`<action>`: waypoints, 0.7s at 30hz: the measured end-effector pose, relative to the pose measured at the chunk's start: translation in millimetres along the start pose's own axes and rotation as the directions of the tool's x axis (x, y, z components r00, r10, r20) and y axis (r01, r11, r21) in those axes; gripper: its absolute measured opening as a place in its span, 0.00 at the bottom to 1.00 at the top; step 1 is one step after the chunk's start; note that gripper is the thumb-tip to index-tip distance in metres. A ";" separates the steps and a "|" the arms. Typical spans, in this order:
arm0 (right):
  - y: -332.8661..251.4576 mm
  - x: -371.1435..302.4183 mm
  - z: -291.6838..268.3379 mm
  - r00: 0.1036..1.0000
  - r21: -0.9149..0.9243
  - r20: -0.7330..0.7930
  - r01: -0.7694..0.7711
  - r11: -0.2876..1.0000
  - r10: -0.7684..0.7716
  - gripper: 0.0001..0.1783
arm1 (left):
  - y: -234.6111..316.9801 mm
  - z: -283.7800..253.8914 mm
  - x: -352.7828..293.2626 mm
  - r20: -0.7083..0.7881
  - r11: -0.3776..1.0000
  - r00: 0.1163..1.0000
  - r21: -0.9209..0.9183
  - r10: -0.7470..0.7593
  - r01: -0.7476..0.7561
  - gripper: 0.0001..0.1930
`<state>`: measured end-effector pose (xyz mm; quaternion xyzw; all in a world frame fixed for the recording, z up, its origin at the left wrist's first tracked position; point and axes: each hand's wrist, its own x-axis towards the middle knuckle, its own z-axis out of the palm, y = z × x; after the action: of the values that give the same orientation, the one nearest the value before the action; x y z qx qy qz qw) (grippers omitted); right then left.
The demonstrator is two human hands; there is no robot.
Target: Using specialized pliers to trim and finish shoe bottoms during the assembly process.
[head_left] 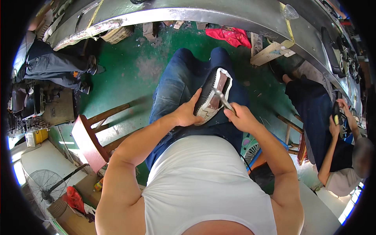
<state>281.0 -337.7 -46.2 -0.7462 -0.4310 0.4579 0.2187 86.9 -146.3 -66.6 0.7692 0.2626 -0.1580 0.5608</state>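
Note:
On my lap, over the jeans, lies a shoe upper point(203, 94) turned with its underside up, dark on the outside with a white edge round a brown and cream bottom. My left hand point(188, 112) grips its near left end, the thumb on the pale bottom and the fingers along the dark side. In my right hand point(241, 117) is a hammer point(223, 98), the fingers wrapped round its handle. The metal head is over the shoe's bottom near the right edge; whether it touches cannot be seen.
A long metal-edged workbench point(188, 15) curves across the far side. Beneath it lies a red cloth point(229, 36) on the green floor. A wooden stool point(91, 143) stands left, near a standing fan point(46, 192). At the right, a seated co-worker point(313, 113) holds a dark shoe; another person's legs point(58, 66) show far left.

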 end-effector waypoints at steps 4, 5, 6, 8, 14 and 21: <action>42.6 -23.8 40.4 0.957 0.373 -0.290 0.116 0.921 -0.003 0.17 | 48.9 -37.1 -16.5 -0.149 0.939 0.977 0.328 0.155 -0.099 0.48; 48.8 -28.7 51.4 0.918 0.539 -0.393 0.186 0.822 0.050 0.19 | 56.7 -46.0 -20.2 -0.229 0.909 0.938 0.385 0.260 -0.158 0.42; 57.1 -32.8 56.4 0.926 0.597 -0.370 0.181 0.782 0.068 0.22 | 67.0 -55.7 -23.8 -0.281 0.912 0.914 0.370 0.293 -0.178 0.40; 55.0 -35.3 59.2 0.915 0.621 -0.390 0.182 0.763 0.099 0.21 | 96.8 -78.0 -28.1 -0.352 0.912 0.858 0.307 0.374 -0.272 0.38; 51.2 -31.6 52.4 0.898 0.573 -0.426 0.176 0.800 0.108 0.18 | 124.9 -79.9 17.7 -0.370 0.720 0.785 -0.328 0.498 -0.611 0.26; 25.6 -39.8 10.0 0.980 0.301 -0.200 0.042 0.953 0.020 0.17 | 18.6 -25.0 74.7 -0.135 0.957 0.968 -0.170 0.212 -0.234 0.46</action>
<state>275.3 -385.6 -49.8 -0.7436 -0.3353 0.4397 0.3760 157.1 -110.1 -84.3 0.7465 0.2196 -0.0239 0.6276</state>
